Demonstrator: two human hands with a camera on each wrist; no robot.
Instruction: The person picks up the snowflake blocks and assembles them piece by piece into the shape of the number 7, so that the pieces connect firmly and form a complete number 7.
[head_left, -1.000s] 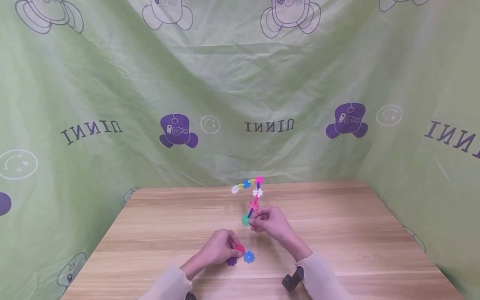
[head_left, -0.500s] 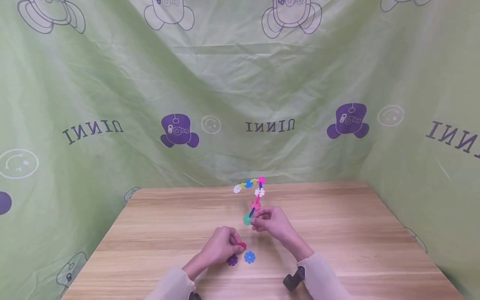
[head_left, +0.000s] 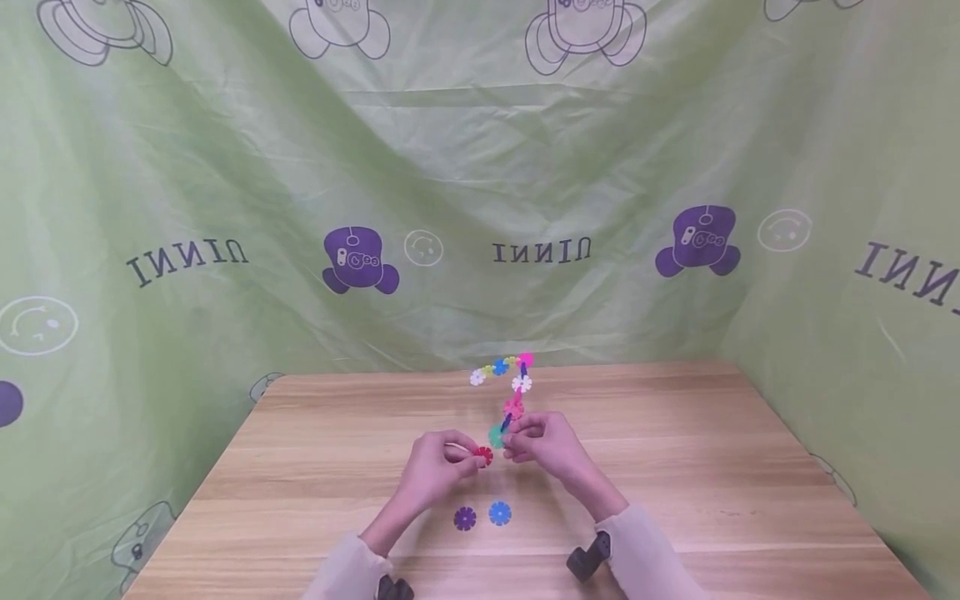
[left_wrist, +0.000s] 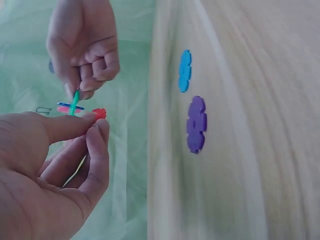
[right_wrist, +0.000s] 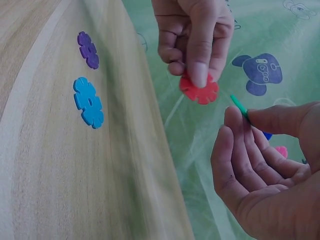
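Note:
My left hand pinches a red notched snowflake disc between thumb and fingers, held above the table. Just to its right, my right hand pinches the green disc at the near end of a chain of interlocked snowflake discs. From there the chain runs up through dark blue, pink and white discs, then bends left at a magenta disc to a white disc. A small gap separates the red disc from the green edge in the right wrist view.
On the wooden table a purple disc and a blue disc lie flat, side by side, nearer than the hands. A green printed cloth hangs behind the table and along both sides.
The left hand has lifted the red disc away from beside the purple and blue discs and carried it forward, close to the green disc. The right hand and chain have hardly moved.

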